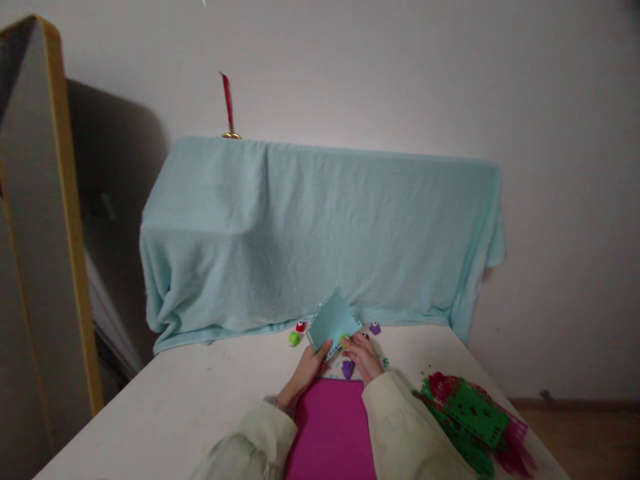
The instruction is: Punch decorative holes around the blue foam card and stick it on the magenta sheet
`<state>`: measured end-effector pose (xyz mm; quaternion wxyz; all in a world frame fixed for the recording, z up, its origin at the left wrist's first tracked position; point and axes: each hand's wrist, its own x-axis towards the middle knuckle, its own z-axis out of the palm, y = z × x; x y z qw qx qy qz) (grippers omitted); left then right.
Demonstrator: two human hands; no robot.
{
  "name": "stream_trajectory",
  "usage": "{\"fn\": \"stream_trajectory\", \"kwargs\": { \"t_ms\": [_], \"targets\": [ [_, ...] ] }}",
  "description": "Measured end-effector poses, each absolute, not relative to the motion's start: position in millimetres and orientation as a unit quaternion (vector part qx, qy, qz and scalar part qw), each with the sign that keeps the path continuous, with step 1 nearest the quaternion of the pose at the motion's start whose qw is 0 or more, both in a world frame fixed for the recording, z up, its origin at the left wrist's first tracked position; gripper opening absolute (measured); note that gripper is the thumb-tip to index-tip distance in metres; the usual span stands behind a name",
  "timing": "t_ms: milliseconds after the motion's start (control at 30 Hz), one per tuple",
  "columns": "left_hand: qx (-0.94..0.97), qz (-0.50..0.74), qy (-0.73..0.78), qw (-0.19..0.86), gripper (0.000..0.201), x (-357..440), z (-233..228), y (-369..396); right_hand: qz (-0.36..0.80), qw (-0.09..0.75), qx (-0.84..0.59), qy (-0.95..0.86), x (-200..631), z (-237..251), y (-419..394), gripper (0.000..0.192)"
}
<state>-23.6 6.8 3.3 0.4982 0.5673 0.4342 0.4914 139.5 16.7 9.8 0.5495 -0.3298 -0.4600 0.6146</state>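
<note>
A light blue sheet of paper, with small holes along its edges, is held tilted above the white table. My left hand is closed on its lower left edge, thumb on top. At the lower right edge my right hand has its fingers closed around a small bright green paper punch, mostly hidden by the fingers. Just below the sheet lies a purple punch. Another purple punch stands farther right. To the left are a red punch and a lime green punch.
A magenta sheet lies between my forearms. Green and red punched sheets with loose scraps are piled at the right of the white table. A pale blue cloth covers something boxy at the back. A yellow-edged panel stands left.
</note>
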Motion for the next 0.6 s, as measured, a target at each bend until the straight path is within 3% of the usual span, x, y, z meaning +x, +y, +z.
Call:
{"fn": "stream_trajectory", "kwargs": {
  "t_ms": [600],
  "targets": [
    [0.571, 0.493, 0.432, 0.495, 0.061, -21.6, -0.8, 7.6, 0.589, 0.578, -0.326, -0.461, 138.7, 3.7, 20.8, 0.022]
  ]
}}
